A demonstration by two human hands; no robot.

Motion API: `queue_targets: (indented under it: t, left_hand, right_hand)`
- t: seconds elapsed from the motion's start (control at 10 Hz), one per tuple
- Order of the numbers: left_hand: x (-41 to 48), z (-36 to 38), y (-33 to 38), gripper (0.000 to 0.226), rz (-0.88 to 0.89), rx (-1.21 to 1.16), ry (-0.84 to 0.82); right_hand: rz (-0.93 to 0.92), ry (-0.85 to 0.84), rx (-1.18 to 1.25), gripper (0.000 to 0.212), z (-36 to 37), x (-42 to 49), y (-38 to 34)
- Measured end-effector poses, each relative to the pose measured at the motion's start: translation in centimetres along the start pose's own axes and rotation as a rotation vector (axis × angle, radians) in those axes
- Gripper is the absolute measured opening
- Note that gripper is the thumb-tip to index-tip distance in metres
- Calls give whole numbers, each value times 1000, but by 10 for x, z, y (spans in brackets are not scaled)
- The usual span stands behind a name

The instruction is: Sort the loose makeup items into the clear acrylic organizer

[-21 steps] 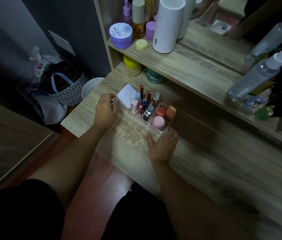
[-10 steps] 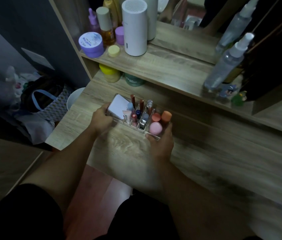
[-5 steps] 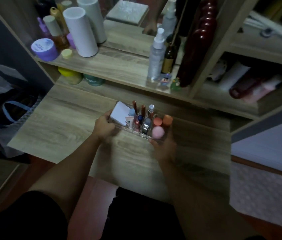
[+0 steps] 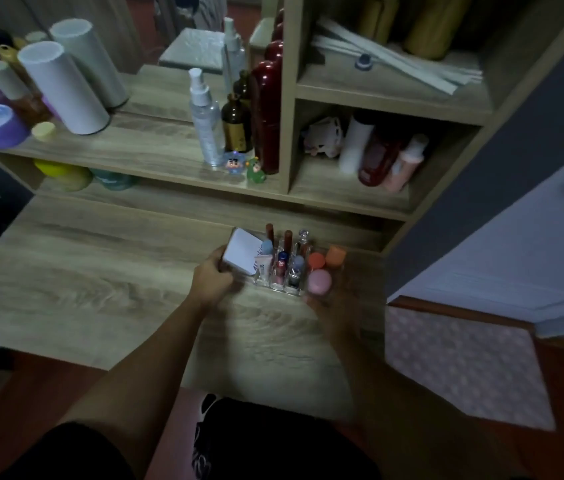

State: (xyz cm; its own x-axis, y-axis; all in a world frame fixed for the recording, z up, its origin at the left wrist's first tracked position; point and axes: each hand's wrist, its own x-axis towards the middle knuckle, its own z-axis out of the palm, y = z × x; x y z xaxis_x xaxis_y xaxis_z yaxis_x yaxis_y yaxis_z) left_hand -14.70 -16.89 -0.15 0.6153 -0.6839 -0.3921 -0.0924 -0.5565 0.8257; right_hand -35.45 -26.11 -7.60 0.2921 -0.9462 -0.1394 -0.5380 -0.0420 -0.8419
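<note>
Sorting looks finished: filled organizer (image 4: 284, 271) at frame centre on desk (image 4: 83, 271). Left hand (image 4: 212, 282) and right hand (image 4: 334, 308) clasp its ends. Next: set down squarely, release.

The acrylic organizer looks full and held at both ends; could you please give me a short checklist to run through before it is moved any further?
1. Left hand grips the left end of the clear acrylic organizer: ok.
2. Right hand grips the right end: cannot tell, blurred.
3. No loose makeup on the desk: ok.
4. Lipsticks upright in the back slots: ok.
5. White compact seated in its slot: not ok, it leans out above the rim.
6. Organizer base flat on the desk: cannot tell.
</note>
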Motion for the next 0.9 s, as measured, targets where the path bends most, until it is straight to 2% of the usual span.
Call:
queue_targets:
  t: [0.1,0.4,0.7,0.9]
  left_hand:
    - [-2,15,2,60,10,-3,-21]
    - [4,22,-3,64,13,9,-40]
    - [11,22,-5,64,17,-42,-78]
    - [7,24,-5,65,66,30,-99]
  right_hand:
    - [2,6,58,81,-13,5,11]
    - [-48,-12,35,82,-20,12,19]
    - [-156,37,31,89,-20,17,22]
    - [-163,9,68,100,-16,23,29]
